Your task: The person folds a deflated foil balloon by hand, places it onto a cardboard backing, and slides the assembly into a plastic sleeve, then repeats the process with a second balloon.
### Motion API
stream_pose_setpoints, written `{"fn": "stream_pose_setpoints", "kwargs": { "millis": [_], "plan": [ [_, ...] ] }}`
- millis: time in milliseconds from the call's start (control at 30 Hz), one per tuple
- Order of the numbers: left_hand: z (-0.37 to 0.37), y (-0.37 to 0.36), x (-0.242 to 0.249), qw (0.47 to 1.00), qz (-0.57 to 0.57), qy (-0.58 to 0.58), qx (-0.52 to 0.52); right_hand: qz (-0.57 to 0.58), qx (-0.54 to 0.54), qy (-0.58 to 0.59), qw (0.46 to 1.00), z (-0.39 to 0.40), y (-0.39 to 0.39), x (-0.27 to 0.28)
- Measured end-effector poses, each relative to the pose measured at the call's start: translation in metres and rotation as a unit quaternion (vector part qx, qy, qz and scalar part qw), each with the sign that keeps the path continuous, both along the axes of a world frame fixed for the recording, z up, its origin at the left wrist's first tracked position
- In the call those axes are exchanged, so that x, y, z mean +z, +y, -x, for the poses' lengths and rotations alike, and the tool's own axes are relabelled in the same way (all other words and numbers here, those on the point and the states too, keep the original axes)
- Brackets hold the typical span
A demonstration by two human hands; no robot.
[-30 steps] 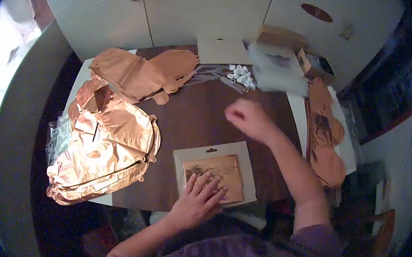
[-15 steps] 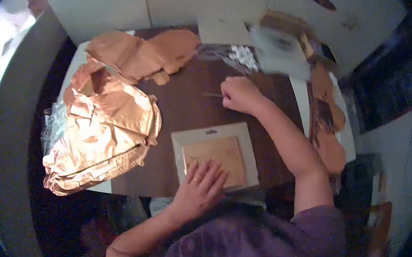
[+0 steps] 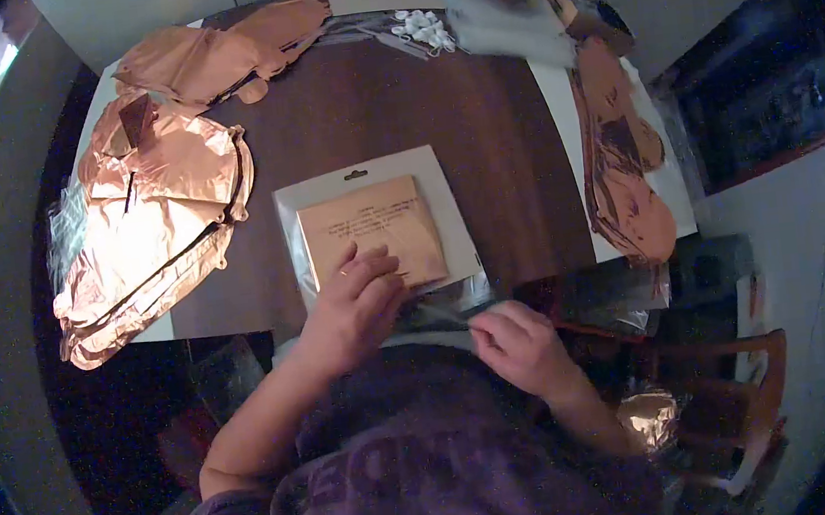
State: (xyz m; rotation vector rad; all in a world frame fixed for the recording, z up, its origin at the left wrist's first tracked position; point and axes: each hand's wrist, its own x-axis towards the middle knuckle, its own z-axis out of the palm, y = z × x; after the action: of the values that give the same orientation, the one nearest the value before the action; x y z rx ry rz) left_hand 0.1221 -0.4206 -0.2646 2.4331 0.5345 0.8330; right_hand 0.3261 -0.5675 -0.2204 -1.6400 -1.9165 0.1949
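A flat rose-gold foil packet (image 3: 369, 222) with small dark print lies on a white hang-hole card (image 3: 354, 175), and a clear bag edge shows at the card's lower end. My left hand (image 3: 357, 299) rests on the packet's lower part, fingers loosely bent and slightly apart, holding nothing I can see. Just right of the card's lower edge, by the table's front, is my right hand (image 3: 527, 346), its fingers pinched. A thin clear straw (image 3: 444, 316), blurred, runs from those fingertips towards the card.
Shiny rose-gold foil balloons (image 3: 157, 214) are piled at the left. More foil pieces (image 3: 220, 56) lie at the back left and along the right edge (image 3: 623, 155). White ribbon coils (image 3: 422, 31) sit beside thin clear straws (image 3: 373, 28) at the back. A wooden chair (image 3: 737, 374) stands right.
My right hand has come from the back of the table down to the front edge, bringing the straw. My left hand stays on the packet. The view has tilted down.
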Motion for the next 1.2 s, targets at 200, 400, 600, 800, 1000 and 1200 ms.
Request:
{"fn": "stream_pose_setpoints", "kwargs": {
  "millis": [200, 400, 600, 800, 1000, 1200],
  "plan": [
    [-0.006, -0.003, -0.004, 0.998, -0.034, -0.048, 0.008, -0.024, -0.103, -0.113, 0.988, 0.01, 0.032, -0.016],
    [-0.005, 0.002, -0.012, 0.997, -0.072, -0.031, 0.001, 0.072, -0.093, -0.052, 0.992, -0.006, 0.035, 0.0],
    [-0.011, 0.001, -0.015, 0.997, -0.069, -0.031, 0.01, -0.031, -0.142, -0.126, 0.981, -0.002, 0.046, -0.015],
    [-0.012, 0.001, -0.014, 0.997, -0.079, -0.022, 0.015, 0.002, -0.185, -0.173, 0.967, 0.007, 0.044, -0.027],
    [-0.012, 0.002, -0.018, 0.996, -0.088, -0.023, 0.017, -0.017, -0.208, -0.148, 0.967, 0.01, 0.036, -0.025],
    [-0.011, 0.001, -0.013, 0.997, -0.08, -0.013, 0.004, -0.054, -0.162, -0.146, 0.974, 0.003, 0.052, -0.025]
  ]
}}
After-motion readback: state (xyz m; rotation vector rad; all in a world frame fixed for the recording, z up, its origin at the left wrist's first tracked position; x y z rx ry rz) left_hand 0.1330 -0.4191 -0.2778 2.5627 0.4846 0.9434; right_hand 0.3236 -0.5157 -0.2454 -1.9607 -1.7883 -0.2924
